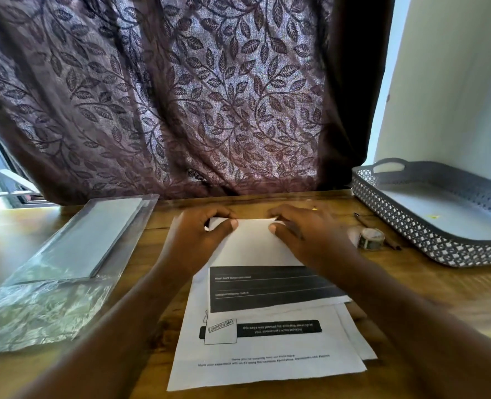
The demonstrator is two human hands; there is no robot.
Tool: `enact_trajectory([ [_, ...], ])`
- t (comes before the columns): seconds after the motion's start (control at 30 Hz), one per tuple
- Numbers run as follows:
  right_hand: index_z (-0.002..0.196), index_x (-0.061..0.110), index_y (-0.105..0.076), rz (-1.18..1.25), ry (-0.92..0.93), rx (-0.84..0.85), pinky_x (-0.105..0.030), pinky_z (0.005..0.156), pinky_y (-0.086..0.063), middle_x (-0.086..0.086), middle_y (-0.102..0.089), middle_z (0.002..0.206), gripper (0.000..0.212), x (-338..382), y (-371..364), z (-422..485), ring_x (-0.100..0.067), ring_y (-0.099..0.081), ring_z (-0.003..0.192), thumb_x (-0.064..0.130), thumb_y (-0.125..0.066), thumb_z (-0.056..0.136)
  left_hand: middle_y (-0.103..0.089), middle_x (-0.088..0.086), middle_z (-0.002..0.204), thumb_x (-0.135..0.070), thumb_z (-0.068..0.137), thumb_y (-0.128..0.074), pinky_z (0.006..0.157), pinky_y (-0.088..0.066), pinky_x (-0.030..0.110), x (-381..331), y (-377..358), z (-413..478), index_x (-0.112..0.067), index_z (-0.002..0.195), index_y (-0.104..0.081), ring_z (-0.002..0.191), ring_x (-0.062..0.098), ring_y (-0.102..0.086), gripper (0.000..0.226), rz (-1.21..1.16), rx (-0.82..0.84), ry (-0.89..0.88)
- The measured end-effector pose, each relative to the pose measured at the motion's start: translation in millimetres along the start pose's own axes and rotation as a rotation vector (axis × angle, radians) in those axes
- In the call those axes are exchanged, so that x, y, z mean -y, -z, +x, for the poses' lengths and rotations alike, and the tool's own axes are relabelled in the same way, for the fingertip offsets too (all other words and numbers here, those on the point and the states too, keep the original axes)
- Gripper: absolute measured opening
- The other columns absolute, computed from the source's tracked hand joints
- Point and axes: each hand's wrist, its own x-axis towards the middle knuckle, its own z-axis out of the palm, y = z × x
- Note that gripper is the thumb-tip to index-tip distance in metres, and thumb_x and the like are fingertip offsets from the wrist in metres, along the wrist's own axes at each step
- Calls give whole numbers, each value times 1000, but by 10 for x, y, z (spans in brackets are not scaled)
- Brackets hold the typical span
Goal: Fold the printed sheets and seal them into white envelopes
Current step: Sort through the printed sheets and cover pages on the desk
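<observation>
A printed sheet (255,246) lies partly folded on a stack of printed sheets (267,349) in the middle of the wooden table. My left hand (201,234) pinches the sheet's far left edge between thumb and curled fingers. My right hand (304,234) pinches the far right edge the same way. The sheet's black printed band (267,289) faces up nearer me. White envelopes (94,240) lie in a clear plastic pack at the left.
A grey perforated tray (428,240) stands at the right and holds a white sheet. A roll of tape (371,239) and a dark pen (391,244) lie between my right hand and the tray. A leaf-patterned curtain (180,96) hangs behind the table's far edge.
</observation>
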Motion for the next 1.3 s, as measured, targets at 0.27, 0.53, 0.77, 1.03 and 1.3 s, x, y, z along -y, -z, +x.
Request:
enact_trajectory([
  [0.27, 102, 26, -69, -64, 142, -35, -35, 82, -42, 7, -69, 84, 20, 85, 48, 31, -14, -57, 76, 35, -51, 103, -66, -26, 89, -25, 86, -71, 72, -45, 4, -65, 44, 12, -26, 93, -74, 84, -11, -62, 8, 18, -44, -105],
  [0.53, 93, 23, -76, 98, -31, -82, -46, 81, -53, 7, -74, 85, 17, -325, 198, 120, -14, -67, 80, 34, -64, 94, -74, -16, 83, -23, 82, -73, 74, -48, 14, 80, 164, 62, -24, 86, -75, 79, 0, -68, 4, -81, -116, -5],
  [0.77, 90, 20, -77, 273, -152, -137, -39, 79, -59, 12, -75, 86, 7, -426, 209, 106, -5, -70, 81, 26, -76, 87, -73, -21, 82, -16, 83, -76, 76, -49, 13, 147, 163, 55, -25, 85, -74, 79, -1, -68, 9, -91, -128, 20],
  [1.03, 85, 24, -74, 470, -206, -185, -32, 71, -61, 7, -75, 79, 9, -379, 187, 74, -11, -72, 74, 17, -75, 89, -71, -29, 81, -6, 86, -74, 72, -45, 9, 223, 195, 46, -28, 83, -72, 76, -7, -64, 23, -105, -142, 95],
  [1.3, 96, 21, -74, 358, -117, -235, -25, 68, -58, 11, -74, 84, 5, -208, 64, 75, -6, -69, 76, 22, -71, 92, -67, 0, 125, -33, 94, -55, 108, -37, 52, 11, 39, 37, -24, 128, -63, 122, 21, -56, 36, 439, -94, -122],
])
